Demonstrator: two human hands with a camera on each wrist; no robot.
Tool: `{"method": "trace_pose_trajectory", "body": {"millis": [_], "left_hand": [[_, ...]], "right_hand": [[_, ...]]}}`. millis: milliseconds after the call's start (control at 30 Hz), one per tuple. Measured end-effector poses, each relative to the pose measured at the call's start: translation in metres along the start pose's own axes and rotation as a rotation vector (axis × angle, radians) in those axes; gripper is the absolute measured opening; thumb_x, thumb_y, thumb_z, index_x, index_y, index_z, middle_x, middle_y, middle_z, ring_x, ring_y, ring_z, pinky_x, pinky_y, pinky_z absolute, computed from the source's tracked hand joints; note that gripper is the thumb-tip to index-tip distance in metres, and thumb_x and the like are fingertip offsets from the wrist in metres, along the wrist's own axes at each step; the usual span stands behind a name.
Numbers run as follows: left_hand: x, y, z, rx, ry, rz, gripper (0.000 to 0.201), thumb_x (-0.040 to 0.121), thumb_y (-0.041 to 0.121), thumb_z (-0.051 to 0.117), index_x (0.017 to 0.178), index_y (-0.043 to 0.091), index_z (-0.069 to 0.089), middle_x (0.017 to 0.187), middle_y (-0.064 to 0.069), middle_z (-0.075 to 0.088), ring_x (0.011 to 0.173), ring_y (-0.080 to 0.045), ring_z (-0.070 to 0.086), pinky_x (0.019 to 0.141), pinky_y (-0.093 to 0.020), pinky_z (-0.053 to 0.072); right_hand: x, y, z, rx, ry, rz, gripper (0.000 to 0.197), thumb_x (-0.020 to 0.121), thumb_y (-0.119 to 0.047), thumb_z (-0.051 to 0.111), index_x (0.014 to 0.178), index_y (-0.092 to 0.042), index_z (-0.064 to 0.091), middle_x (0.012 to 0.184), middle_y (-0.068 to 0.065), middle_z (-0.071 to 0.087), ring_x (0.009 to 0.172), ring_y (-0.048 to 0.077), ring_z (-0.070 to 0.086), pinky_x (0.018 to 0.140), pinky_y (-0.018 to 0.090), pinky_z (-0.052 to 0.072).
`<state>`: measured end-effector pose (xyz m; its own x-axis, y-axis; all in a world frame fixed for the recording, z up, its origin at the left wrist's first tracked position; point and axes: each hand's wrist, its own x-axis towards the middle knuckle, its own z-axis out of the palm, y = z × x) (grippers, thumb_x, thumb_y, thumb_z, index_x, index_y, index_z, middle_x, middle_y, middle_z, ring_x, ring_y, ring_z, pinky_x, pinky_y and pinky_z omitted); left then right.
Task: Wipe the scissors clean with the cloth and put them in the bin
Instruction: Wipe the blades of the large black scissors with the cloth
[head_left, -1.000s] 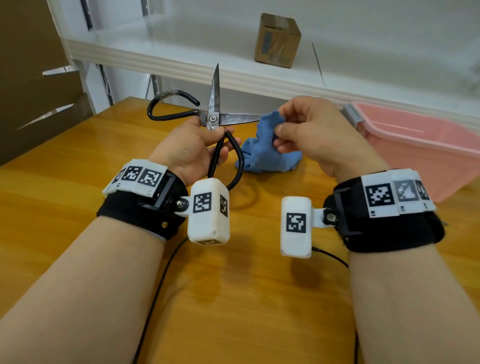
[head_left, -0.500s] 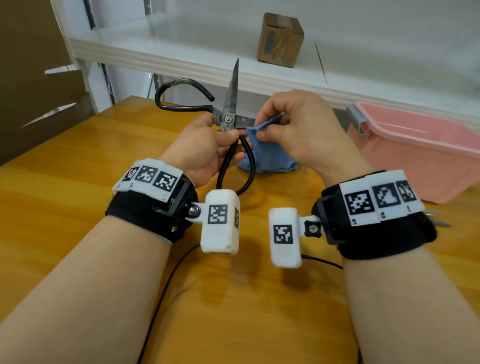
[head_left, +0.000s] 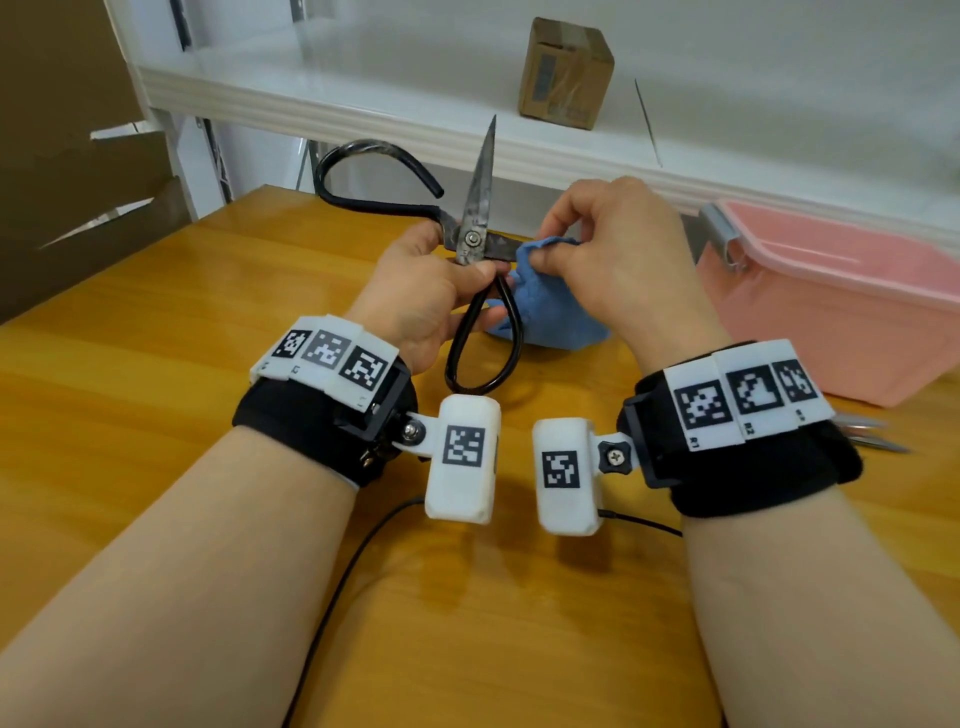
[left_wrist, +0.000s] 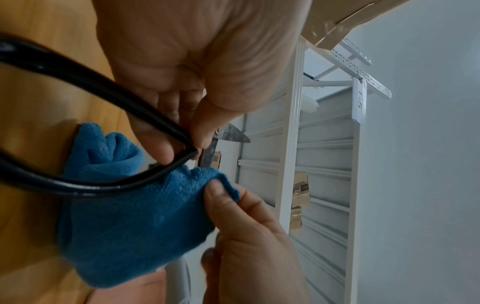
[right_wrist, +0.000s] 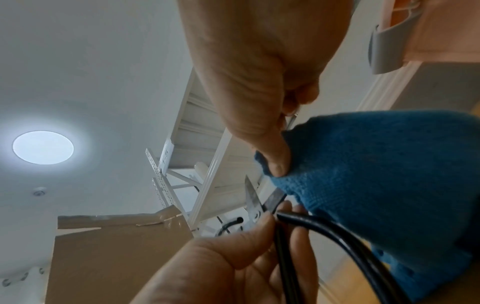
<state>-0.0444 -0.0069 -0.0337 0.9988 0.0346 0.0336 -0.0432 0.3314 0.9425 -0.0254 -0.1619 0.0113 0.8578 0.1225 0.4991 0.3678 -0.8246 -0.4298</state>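
Note:
Large steel scissors (head_left: 471, 240) with black loop handles are spread wide above the wooden table (head_left: 156, 395). One blade points up, the other runs right under the blue cloth (head_left: 550, 312). My left hand (head_left: 415, 291) pinches the scissors at the pivot, thumb on the near handle root (left_wrist: 192, 152). My right hand (head_left: 608, 260) pinches the blue cloth (right_wrist: 376, 185) around the sideways blade, close to the pivot. The cloth (left_wrist: 135, 216) hangs down to the table. A pink bin (head_left: 841, 306) stands at the right.
A white shelf (head_left: 363, 104) runs along the back with a small cardboard box (head_left: 566, 73) on it. Brown cardboard (head_left: 62, 156) stands at the left. A metal object (head_left: 867, 434) lies on the table behind my right wrist. A black cable (head_left: 353, 577) trails between my forearms.
My right hand with the cloth has slid left along the sideways blade to the pivot. The scissors in my left hand have shifted right.

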Motion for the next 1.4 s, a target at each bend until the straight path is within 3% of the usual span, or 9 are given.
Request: {"method": "trace_pose_trajectory", "body": {"millis": [67,200,367,567,700,800,1000,1200,1400], "left_hand": [[0.002,0.001,-0.002,-0.043,0.042,0.015,0.029,0.091,-0.01,0.055,0.114,0.007,0.049,0.1,-0.016,0.071,0.091,-0.025,0.073,0.063,-0.034,0.058],[0.004,0.002,-0.004,-0.131,0.104,0.019,0.041,0.089,-0.011,0.056,0.124,0.005,0.042,0.104,-0.02,0.07,0.094,-0.028,0.072,0.065,-0.034,0.057],[0.003,0.001,-0.004,-0.112,0.089,0.007,0.023,0.088,-0.012,0.058,0.1,0.007,0.053,0.107,-0.022,0.069,0.097,-0.029,0.071,0.072,-0.04,0.059],[0.002,-0.002,-0.003,-0.1,0.03,0.009,0.029,0.086,-0.012,0.06,0.112,0.0,0.057,0.101,-0.017,0.072,0.091,-0.029,0.072,0.076,-0.045,0.06],[0.0,-0.002,-0.003,-0.108,-0.033,-0.015,0.025,0.084,-0.015,0.058,0.105,-0.002,0.059,0.097,-0.016,0.072,0.092,-0.031,0.072,0.077,-0.046,0.059],[-0.002,-0.003,0.0,-0.113,-0.097,-0.033,0.023,0.084,-0.016,0.056,0.099,0.0,0.058,0.094,-0.016,0.071,0.092,-0.033,0.071,0.078,-0.046,0.059],[0.0,-0.01,0.002,-0.152,-0.137,-0.035,0.03,0.091,-0.012,0.051,0.119,-0.003,0.055,0.103,-0.016,0.067,0.098,-0.031,0.068,0.085,-0.049,0.057],[0.002,-0.016,0.006,-0.141,-0.146,-0.032,0.04,0.095,-0.008,0.047,0.133,0.001,0.052,0.127,-0.023,0.061,0.117,-0.035,0.061,0.09,-0.045,0.056],[0.003,-0.016,0.002,-0.174,-0.168,-0.038,0.035,0.095,-0.005,0.048,0.129,-0.004,0.054,0.114,-0.021,0.066,0.101,-0.029,0.068,0.084,-0.041,0.058]], "right_hand": [[0.001,0.005,-0.005,0.005,-0.024,0.06,0.013,0.082,-0.033,0.075,0.079,-0.029,0.063,0.079,-0.011,0.058,0.086,0.015,0.06,0.071,0.033,0.052],[-0.003,0.004,-0.002,-0.098,-0.139,0.112,0.016,0.088,-0.035,0.067,0.077,-0.023,0.066,0.084,-0.002,0.068,0.084,0.019,0.064,0.072,0.032,0.051],[-0.004,-0.007,0.009,0.11,-0.079,0.128,0.008,0.086,-0.031,0.066,0.082,-0.024,0.063,0.082,-0.001,0.072,0.082,0.019,0.07,0.078,0.041,0.059],[-0.011,-0.011,0.012,0.147,-0.088,0.027,0.009,0.087,-0.03,0.074,0.085,-0.031,0.066,0.086,-0.01,0.067,0.081,0.005,0.063,0.062,0.016,0.046],[-0.01,-0.009,0.014,0.182,-0.039,0.043,0.007,0.086,-0.028,0.075,0.086,-0.029,0.068,0.08,-0.011,0.064,0.078,0.006,0.063,0.069,0.026,0.055],[-0.01,-0.007,0.015,0.141,-0.023,0.022,0.011,0.085,-0.03,0.075,0.084,-0.03,0.064,0.075,-0.014,0.057,0.075,0.005,0.058,0.069,0.028,0.053],[-0.009,-0.006,0.021,0.106,0.01,0.005,0.011,0.086,-0.028,0.072,0.082,-0.031,0.063,0.072,-0.015,0.052,0.077,0.01,0.058,0.072,0.038,0.056],[-0.011,-0.002,0.025,0.202,0.078,0.083,0.014,0.083,-0.027,0.075,0.075,-0.03,0.063,0.069,-0.015,0.055,0.071,0.006,0.058,0.071,0.039,0.057],[-0.013,-0.004,0.028,0.212,0.086,0.09,0.012,0.084,-0.029,0.073,0.078,-0.03,0.063,0.074,-0.014,0.058,0.074,0.008,0.06,0.072,0.041,0.058]]}}
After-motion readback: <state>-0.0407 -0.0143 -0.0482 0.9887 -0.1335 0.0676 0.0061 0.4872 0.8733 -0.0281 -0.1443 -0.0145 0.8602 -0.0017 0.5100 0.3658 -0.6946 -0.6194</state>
